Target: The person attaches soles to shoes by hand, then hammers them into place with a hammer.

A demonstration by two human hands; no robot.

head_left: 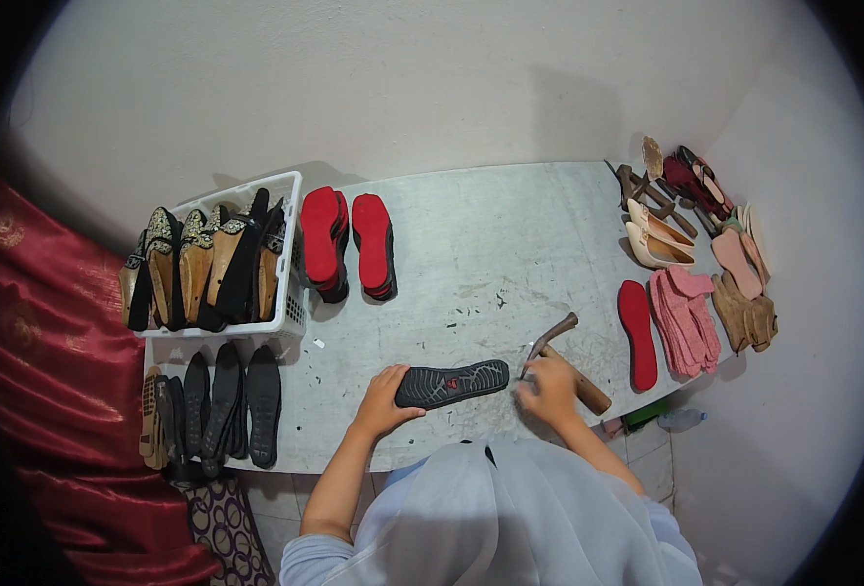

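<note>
A black shoe sole (pixel 451 384) lies crosswise near the front of the table, its grooved tread facing up and a small red mark in its middle. My left hand (pixel 386 403) grips its left end, fingers over the far edge and thumb along the near one. Just past its right end is my right hand (pixel 547 391), apart from the sole, with fingers drawn together and partly blurred. A thin dark piece seems to stick out from them; its kind cannot be made out. Beside and partly behind that hand lies a hammer (pixel 591 393) with a wooden handle.
At left, a white basket (pixel 293 244) holds embroidered black shoes on wooden lasts. Stacked red soles (pixel 373 234) stand beside it, black soles (pixel 264 405) in front. Rightward lie a red sole (pixel 637 337), pink pieces (pixel 684 322), brown pieces (pixel 744 317) and cream shoes (pixel 658 242). Dark scraps dot the table.
</note>
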